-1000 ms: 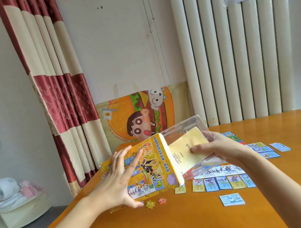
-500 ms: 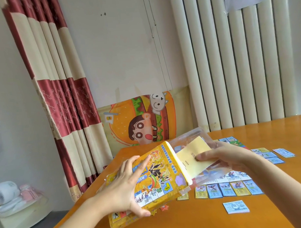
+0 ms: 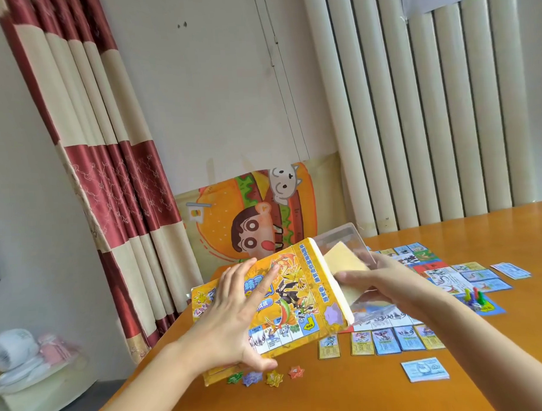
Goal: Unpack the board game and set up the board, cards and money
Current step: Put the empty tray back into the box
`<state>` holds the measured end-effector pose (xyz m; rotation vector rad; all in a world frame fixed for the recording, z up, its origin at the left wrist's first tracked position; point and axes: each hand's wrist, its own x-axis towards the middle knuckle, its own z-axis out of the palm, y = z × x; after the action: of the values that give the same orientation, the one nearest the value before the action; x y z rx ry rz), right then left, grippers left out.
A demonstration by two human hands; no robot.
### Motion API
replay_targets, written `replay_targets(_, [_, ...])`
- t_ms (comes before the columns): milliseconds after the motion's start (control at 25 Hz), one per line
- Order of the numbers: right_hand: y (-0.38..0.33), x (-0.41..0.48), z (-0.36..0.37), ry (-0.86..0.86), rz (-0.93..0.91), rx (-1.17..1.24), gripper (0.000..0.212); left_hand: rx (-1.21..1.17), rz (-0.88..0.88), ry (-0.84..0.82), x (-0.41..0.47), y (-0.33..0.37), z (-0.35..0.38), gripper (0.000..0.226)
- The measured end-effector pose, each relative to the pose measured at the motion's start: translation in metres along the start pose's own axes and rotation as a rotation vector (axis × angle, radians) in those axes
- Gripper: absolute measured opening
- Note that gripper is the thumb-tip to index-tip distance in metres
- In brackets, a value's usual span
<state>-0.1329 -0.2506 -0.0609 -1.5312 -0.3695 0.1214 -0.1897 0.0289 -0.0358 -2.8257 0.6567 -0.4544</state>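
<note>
left hand (image 3: 234,323) grips game box (image 3: 297,293) | right hand (image 3: 398,284) holds clear tray (image 3: 347,238)

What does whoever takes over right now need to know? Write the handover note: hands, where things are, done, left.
Left hand holds the yellow game box tilted, fingers spread on its front, thumb under its lower edge.
Right hand grips the clear plastic tray and pale yellow sheet sticking out of the box's open end.
Done: board flat on the table, partly hidden by the right hand; cards in a row; star tokens by the box; blue money stack out.
Left: probably deal with the tray and sheet, then set the box aside.
</note>
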Motion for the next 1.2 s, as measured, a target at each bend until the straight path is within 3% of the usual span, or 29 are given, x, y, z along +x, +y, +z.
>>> replay_targets(160, [-0.01, -0.007, 0.008, -0.08, -0.035, -0.039, 0.06, -0.053, -0.022, 0.027, 0.001, -0.001, 0.004, 0.134])
replay_targets(320, [-0.013, -0.007, 0.01, 0.038, -0.071, 0.038, 0.033, -0.069, -0.016, 0.093, 0.007, -0.007, 0.006, 0.132])
replay_targets(400, [-0.015, -0.006, 0.003, 0.083, -0.073, 0.072, 0.027, -0.188, -0.099, 0.199, 0.009, -0.015, 0.006, 0.126])
replay_targets(520, [-0.02, -0.008, -0.01, 0.125, -0.066, 0.133, 0.03, -0.55, -0.388, 0.452, 0.007, -0.033, 0.011, 0.113])
replay_targets(680, [-0.026, -0.011, -0.009, 0.157, -0.085, 0.144, 0.03, -1.478, -0.625, 0.379, 0.012, -0.029, 0.01, 0.048])
replay_targets(720, [-0.027, -0.012, -0.003, 0.181, -0.1, 0.141, 0.029, -1.598, -0.687, 0.377, 0.015, -0.024, 0.01, 0.038])
replay_targets(800, [-0.029, -0.014, 0.009, 0.244, -0.143, 0.155, 0.027, -1.691, -0.797, 0.41, 0.02, -0.022, 0.015, 0.037])
replay_targets(920, [-0.025, -0.015, 0.021, 0.308, -0.164, 0.165, 0.038, -1.754, -0.9, 0.494, 0.025, -0.021, 0.022, 0.066])
replay_targets(1000, [-0.019, -0.015, 0.026, 0.334, -0.177, 0.154, 0.042, -1.791, -0.894, 0.521, 0.027, -0.014, 0.024, 0.047])
replay_targets(1160, [-0.002, -0.013, 0.044, 0.278, -0.135, 0.201, 0.034, -1.778, -0.902, 0.406, 0.033, 0.001, 0.028, 0.055])
replay_targets(1200, [-0.001, -0.013, 0.045, 0.27, -0.1, 0.239, 0.04, -1.781, -0.894, 0.41, 0.034, 0.003, 0.028, 0.054])
